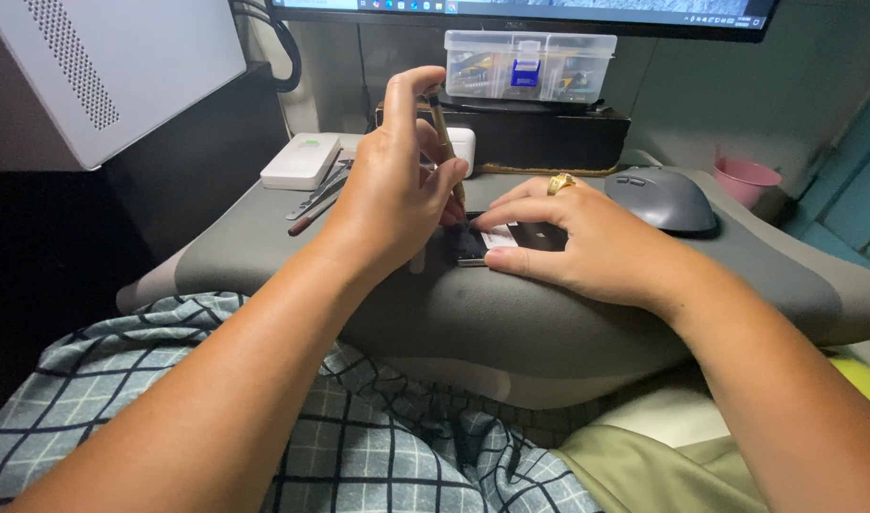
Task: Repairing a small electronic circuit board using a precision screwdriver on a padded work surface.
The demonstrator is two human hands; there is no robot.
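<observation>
My left hand (397,185) grips a slim brown screwdriver (443,128) upright, its tip pointing down at a small dark phone-like device (473,245) lying on a grey cushion (511,313). My right hand (587,242), with a gold ring on one finger, lies flat over the device and pins it down with thumb and fingers. Much of the device is hidden under both hands. A white label shows on its surface by my right fingertips.
Several thin metal tools (319,198) and a white box (300,161) lie at the cushion's far left. A grey mouse (661,198) sits at the right, a pink cup (745,180) beyond it. A clear parts box (530,65) stands below a monitor. A white computer case (103,66) is at left.
</observation>
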